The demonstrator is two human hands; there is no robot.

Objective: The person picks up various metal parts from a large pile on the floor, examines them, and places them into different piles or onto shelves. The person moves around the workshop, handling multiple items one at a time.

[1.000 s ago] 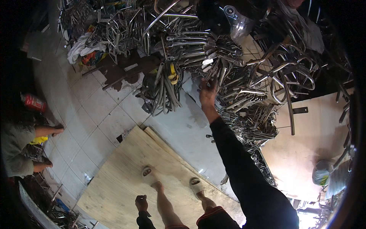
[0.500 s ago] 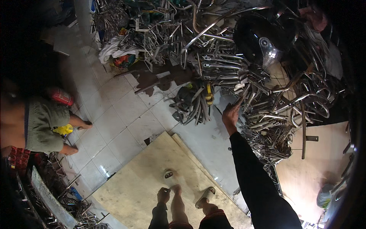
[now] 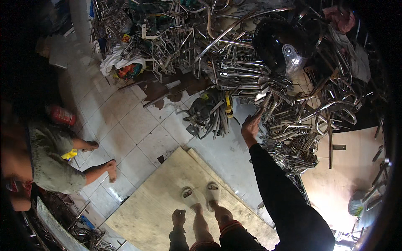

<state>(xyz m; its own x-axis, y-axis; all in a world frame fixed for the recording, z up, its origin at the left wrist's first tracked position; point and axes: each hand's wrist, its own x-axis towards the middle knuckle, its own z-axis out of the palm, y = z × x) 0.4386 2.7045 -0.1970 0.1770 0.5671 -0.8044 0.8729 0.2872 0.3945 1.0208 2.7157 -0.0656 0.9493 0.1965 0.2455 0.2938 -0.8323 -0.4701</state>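
My right arm reaches forward in a black sleeve. At its end my right hand [image 3: 251, 126] has its fingers stretched out, with nothing visible in it. The fingertips are at the near left edge of a heap of bent metal rods and tubes [image 3: 289, 125]; whether they touch it I cannot tell. Just left of that hand lies a coil of grey hose or cable [image 3: 215, 119] with a yellow tool-like piece [image 3: 228, 104] beside it. My left hand [image 3: 179, 217] hangs low beside my leg, fingers curled in, and no object shows in it.
I stand in pale sandals [image 3: 212, 190] on a wooden board [image 3: 155, 205]. Another person in green shorts [image 3: 54, 161] is at the left, near a red cylinder [image 3: 63, 115]. A black round seat-like part [image 3: 276, 46] tops the heap; a light panel [image 3: 339, 180] lies right.
My right foot has come forward and inward beside the left one. The other person's near leg has swung out to the right. My right hand stays by the metal heap.
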